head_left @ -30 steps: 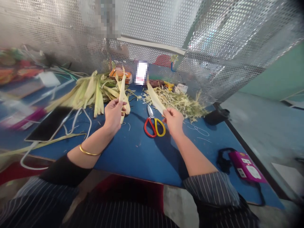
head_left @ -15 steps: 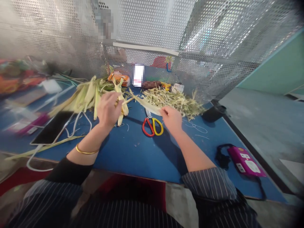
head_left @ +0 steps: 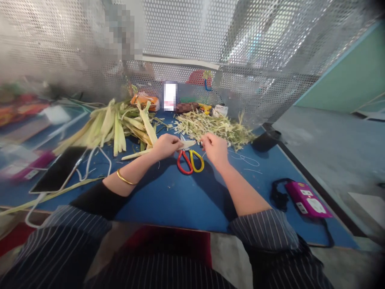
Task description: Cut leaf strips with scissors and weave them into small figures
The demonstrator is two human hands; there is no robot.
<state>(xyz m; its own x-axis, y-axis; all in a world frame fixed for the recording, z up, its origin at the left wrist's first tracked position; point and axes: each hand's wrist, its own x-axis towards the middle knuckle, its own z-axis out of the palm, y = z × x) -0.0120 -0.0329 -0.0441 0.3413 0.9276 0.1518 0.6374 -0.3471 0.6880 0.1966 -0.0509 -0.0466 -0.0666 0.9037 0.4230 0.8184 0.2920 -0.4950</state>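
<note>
My left hand (head_left: 168,145) is closed, its fingertips pinching a pale strip of corn husk (head_left: 189,143). The strip points right, toward my right hand (head_left: 215,147). That hand's fingers are pressed together, and what they hold, if anything, is too small to make out. Below the strip, between my hands, lie scissors (head_left: 191,161) with one red and one yellow handle; their blades are partly covered. A bundle of corn husks (head_left: 112,124) lies to the left, behind my left forearm. Behind my right hand spreads a heap of shredded husk scraps (head_left: 216,127).
Thin white thread (head_left: 248,159) lies right of my hands. A purple power strip (head_left: 308,198), a black cylindrical container (head_left: 267,140) and a dark phone-like device (head_left: 58,170) rest on the blue table (head_left: 168,204). A perforated metal screen (head_left: 186,32) stands behind.
My left hand has moved right, from beside the husk bundle to the strip, and now pinches it. My right hand no longer visibly holds the strip's end.
</note>
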